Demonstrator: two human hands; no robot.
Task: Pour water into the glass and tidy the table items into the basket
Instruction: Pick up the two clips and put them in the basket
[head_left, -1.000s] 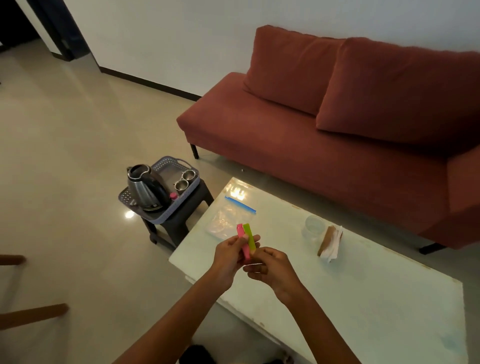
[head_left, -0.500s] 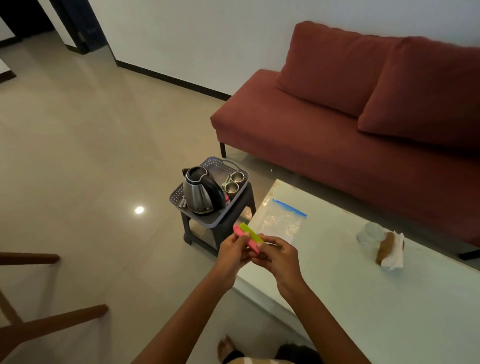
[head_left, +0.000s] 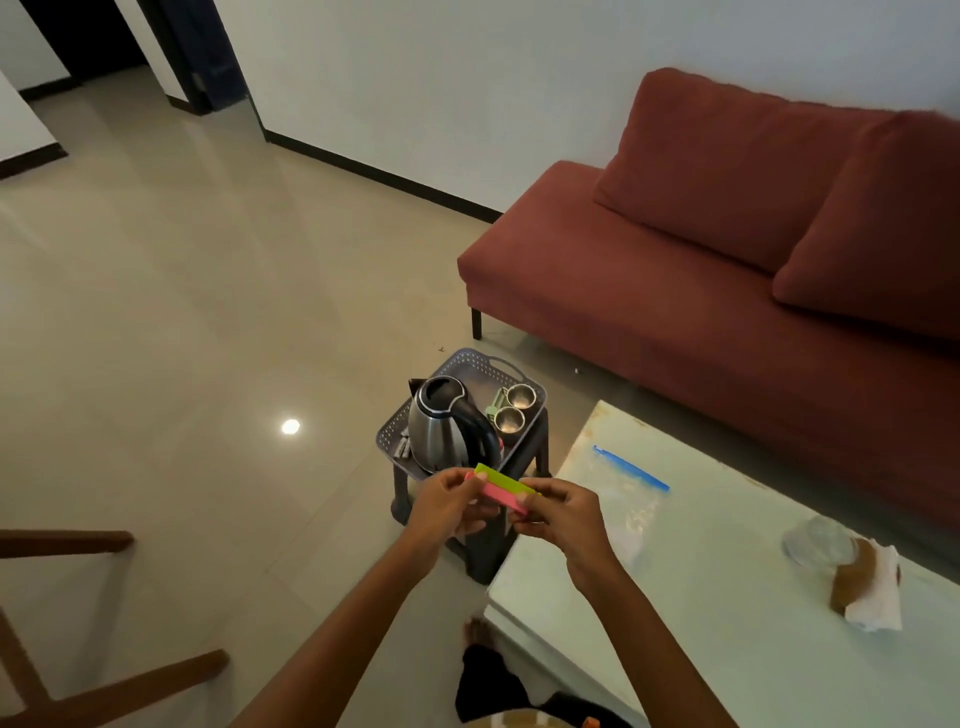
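Head view, read from left to right. At the far left, wooden rails (head_left: 62, 542) of a piece of furniture cross the tiled floor (head_left: 182, 312). Near the centre a dark stool (head_left: 485, 551) carries a grey perforated basket (head_left: 470, 362). A steel kettle (head_left: 441, 431) with a black handle stands upright in the near-left part of the basket, and two metal cups (head_left: 521, 396) stand side by side in its right part.

Just below the kettle in the frame, the left hand (head_left: 447, 506) and the right hand (head_left: 563, 512) meet in the air, over the gap between stool and bench. Between them they hold the pink and green strips (head_left: 500, 490), which lie flat one against the other, the green above. Each hand's grip is clamped on one end of the pair, fingertips pinching it.

To the right lies the pale bench (head_left: 727, 623). On it, near its left end, is a clear zip bag (head_left: 631, 475) with a blue seal, lying flat. Farther right stands the glass (head_left: 810, 540), blurred; whether it holds water cannot be told. Just beside it lies a brown pad on a white napkin (head_left: 860, 584). A red sofa (head_left: 701, 322) runs behind the bench, along the wall.
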